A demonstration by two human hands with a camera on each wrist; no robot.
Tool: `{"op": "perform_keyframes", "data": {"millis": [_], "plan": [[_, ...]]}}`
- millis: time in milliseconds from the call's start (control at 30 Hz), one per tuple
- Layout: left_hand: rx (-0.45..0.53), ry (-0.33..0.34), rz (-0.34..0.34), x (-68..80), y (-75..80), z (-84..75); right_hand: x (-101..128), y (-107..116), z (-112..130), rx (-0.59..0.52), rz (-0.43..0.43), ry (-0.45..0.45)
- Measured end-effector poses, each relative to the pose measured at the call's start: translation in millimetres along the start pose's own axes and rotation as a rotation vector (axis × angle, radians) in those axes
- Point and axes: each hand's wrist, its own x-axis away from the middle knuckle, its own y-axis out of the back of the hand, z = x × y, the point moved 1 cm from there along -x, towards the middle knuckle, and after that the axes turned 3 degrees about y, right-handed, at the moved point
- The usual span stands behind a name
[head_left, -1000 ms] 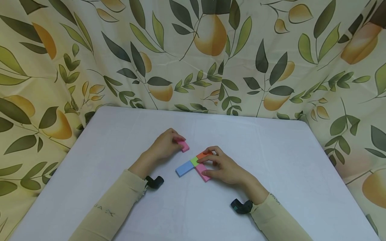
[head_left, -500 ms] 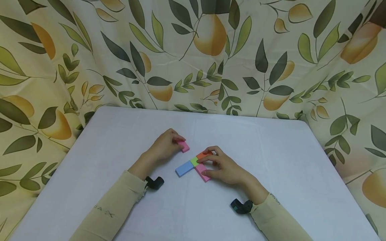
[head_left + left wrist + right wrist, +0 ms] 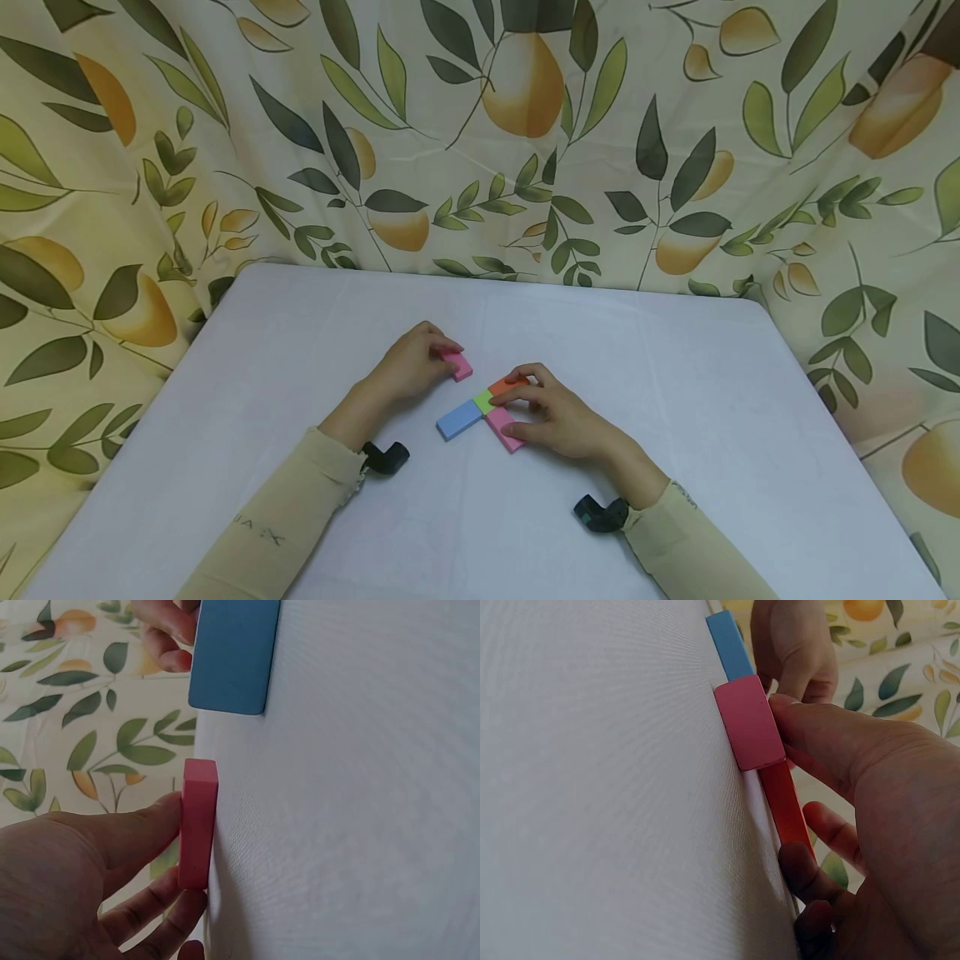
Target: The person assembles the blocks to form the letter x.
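Observation:
My left hand (image 3: 411, 360) pinches a pink block (image 3: 460, 367) between thumb and fingers, low at the tabletop. To its right, several flat blocks lie joined on the white cloth. A blue block (image 3: 459, 419) forms the near-left end, a small green block (image 3: 483, 402) the middle and an orange block (image 3: 503, 386) the far end. From the green one a second pink block (image 3: 503, 430) runs toward the near right. My right hand (image 3: 562, 417) holds this group, its thumb on the second pink block and fingers over the green and orange blocks, hiding part of them.
A white cloth covers the table (image 3: 360, 542). Behind it hangs a patterned curtain (image 3: 465, 208) with fruit and leaves. Small black wrist cameras, one on the left (image 3: 386, 457) and one on the right (image 3: 600, 513), stick out from the beige sleeves.
The left hand and its pink block have shifted very slightly toward the near right. The right hand and the joined blocks look the same.

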Motion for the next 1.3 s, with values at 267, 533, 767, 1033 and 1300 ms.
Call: {"op": "perform_keyframes", "data": {"millis": [267,533,767,1033,1300], "plan": [[0.015,-0.001,-0.003,1.2,-1.4,-0.3,-0.3,-0.2,0.3,0.000,0.004,0.005],[0.003,0.005,-0.002,1.9,-4.0,-1.2,-0.6,0.0,0.5,-0.001,0.003,0.004],[0.008,0.012,-0.007,2.6,-4.7,-1.0,-0.5,0.1,1.5,-0.006,0.002,-0.001],[0.012,0.005,-0.004,3.5,-5.3,-0.8,-0.9,-0.6,0.4,-0.003,0.001,0.003],[0.016,0.004,-0.002,4.4,-4.3,-1.9,-1.1,-0.4,0.5,-0.004,0.004,0.006]]}}
